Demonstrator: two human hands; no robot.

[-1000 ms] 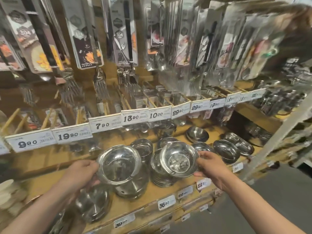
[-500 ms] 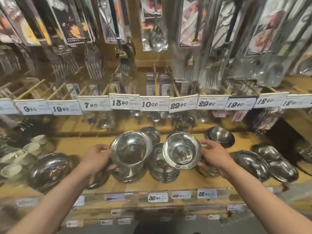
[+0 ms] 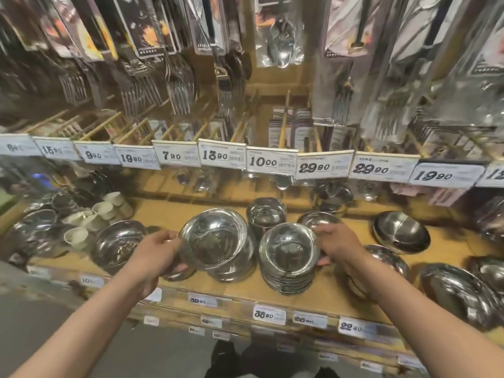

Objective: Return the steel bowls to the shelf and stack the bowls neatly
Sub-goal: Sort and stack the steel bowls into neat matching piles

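Observation:
My left hand (image 3: 155, 253) grips the rim of a large steel bowl (image 3: 215, 238), tilted toward me over a stack of large bowls (image 3: 234, 271) on the wooden shelf (image 3: 169, 214). My right hand (image 3: 336, 245) holds a smaller steel bowl (image 3: 289, 248) by its right edge, right on top of a stack of small bowls (image 3: 286, 282). Whether it rests on the stack I cannot tell. Both stacks stand near the shelf's front edge.
More steel bowls sit at the left (image 3: 117, 245), behind (image 3: 266, 214) and at the right (image 3: 401, 234). White cups (image 3: 79, 236) stand at the far left. Price tags (image 3: 270, 162) line the rail above, under hanging packed forks and spoons (image 3: 180, 88).
The view swung left and squared up to the shelf. Both hands have come lower with their bowls; the small bowl has dropped from above its stack to the stack's top.

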